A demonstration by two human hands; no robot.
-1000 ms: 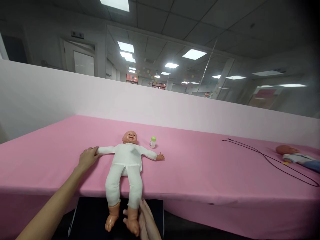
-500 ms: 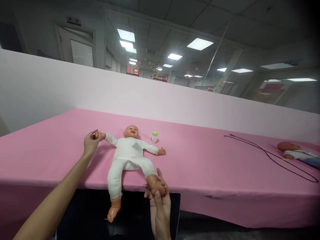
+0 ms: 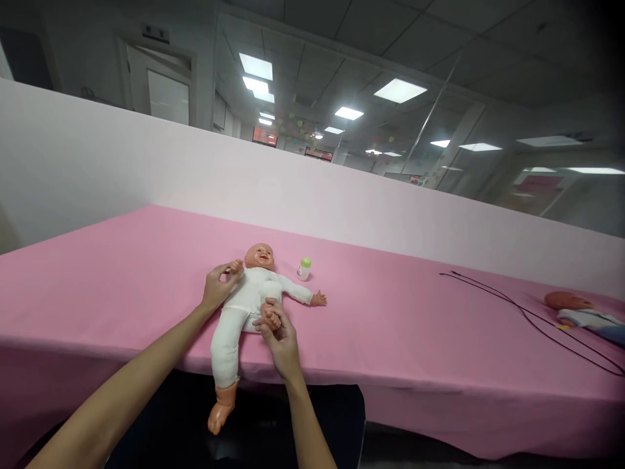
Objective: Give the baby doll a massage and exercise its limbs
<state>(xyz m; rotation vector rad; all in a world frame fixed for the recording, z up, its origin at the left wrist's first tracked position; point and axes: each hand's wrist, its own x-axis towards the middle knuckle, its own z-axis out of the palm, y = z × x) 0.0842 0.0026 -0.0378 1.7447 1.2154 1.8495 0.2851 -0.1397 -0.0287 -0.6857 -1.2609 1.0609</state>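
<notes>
We have the doll [image 3: 251, 286] on its back on the pink cloth [image 3: 390, 319], straight ahead of us at the near edge of the table. Its long axis runs away from us — head at the far end, legs toward us, head leaning a little right of the lower foot [image 3: 222, 410]. Our left hand [image 3: 223, 281] is nearer the head: fingers and thumb pinch the doll's small hand [image 3: 236, 266], held just beside its head and shoulder. Our right hand [image 3: 276, 324] is lower, over the belly: fingers curl around one foot [image 3: 270, 316], that leg folded up toward the trunk. Neither hand is spread; we can't make out how tight either grip is. The other leg lies straight and reaches past the table edge, unheld. The doll's free arm points out to the right — nobody touches it. Green-capped bottle [image 3: 303, 269] stands upright near the head, right side, apart from our hands. Well off to the right we see a black cable [image 3: 512, 301] and a second doll [image 3: 593, 319], cut by the frame.
</notes>
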